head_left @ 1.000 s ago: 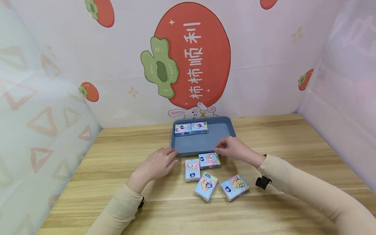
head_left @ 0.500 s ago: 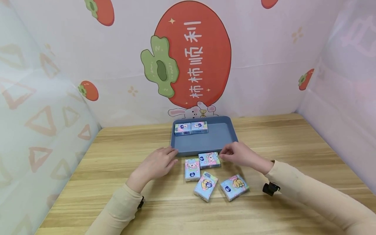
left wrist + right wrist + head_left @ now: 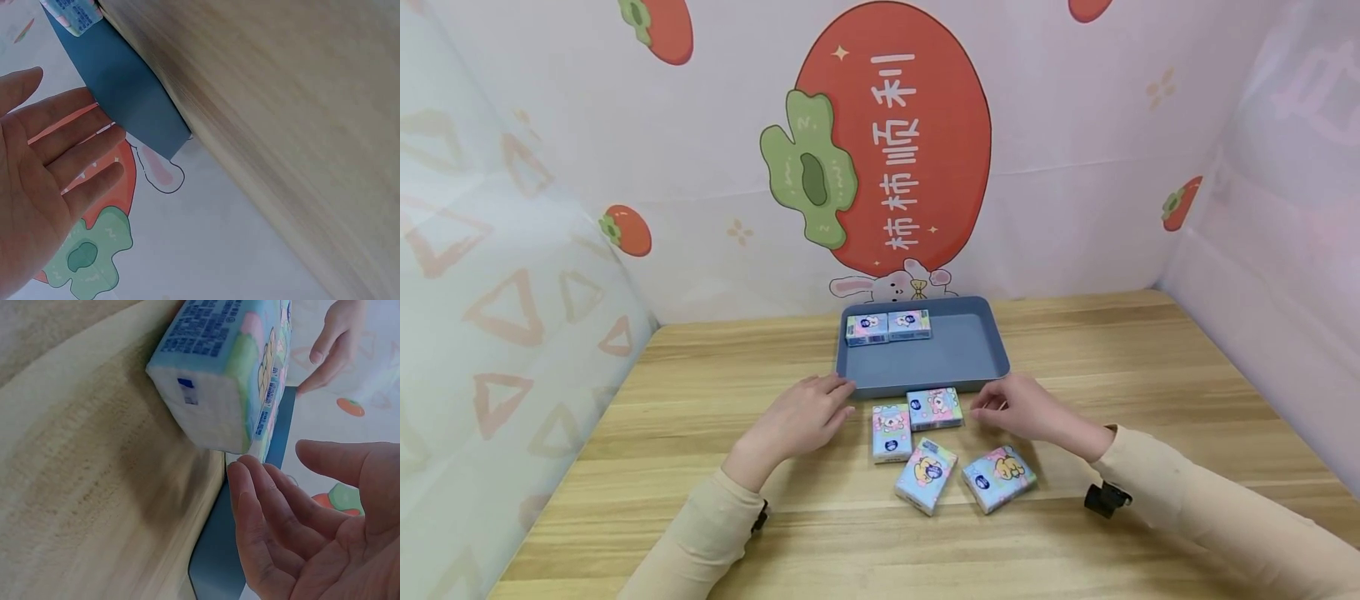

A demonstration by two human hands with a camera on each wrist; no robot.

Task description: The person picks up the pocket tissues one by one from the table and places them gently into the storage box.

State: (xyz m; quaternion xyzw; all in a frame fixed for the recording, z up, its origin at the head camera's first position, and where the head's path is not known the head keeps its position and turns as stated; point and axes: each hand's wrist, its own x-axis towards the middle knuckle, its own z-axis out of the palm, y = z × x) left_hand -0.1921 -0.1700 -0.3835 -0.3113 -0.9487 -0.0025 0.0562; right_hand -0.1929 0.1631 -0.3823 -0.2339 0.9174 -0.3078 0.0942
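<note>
The fingertips of my left hand [image 3: 805, 414] touch the near left corner of a blue-grey tray [image 3: 955, 354]; in the left wrist view its fingers are straight against the tray's side. Just right of a pack of tissues [image 3: 935, 408] along the tray's front edge hovers my right hand [image 3: 1022, 410], its fingers loosely bent and holding nothing. Beside that pack lies another tissue pack [image 3: 892, 433], turned lengthwise. Two further packs lie nearer, a tilted one [image 3: 927, 477] and a yellow-figured one [image 3: 999, 479]. The right wrist view shows a pack [image 3: 206, 381] close beyond the fingertips.
Inside the tray, two tissue packs, a left one [image 3: 867, 328] and a right one [image 3: 909, 325], sit side by side at the back left. A wooden table [image 3: 715, 358] carries everything. Behind it hangs a white cloth [image 3: 1060, 217] printed with persimmons.
My right hand has drawn back from the tray's front edge, moving right and toward me, away from the nearby tissue pack. My left hand and the packs stay where they were.
</note>
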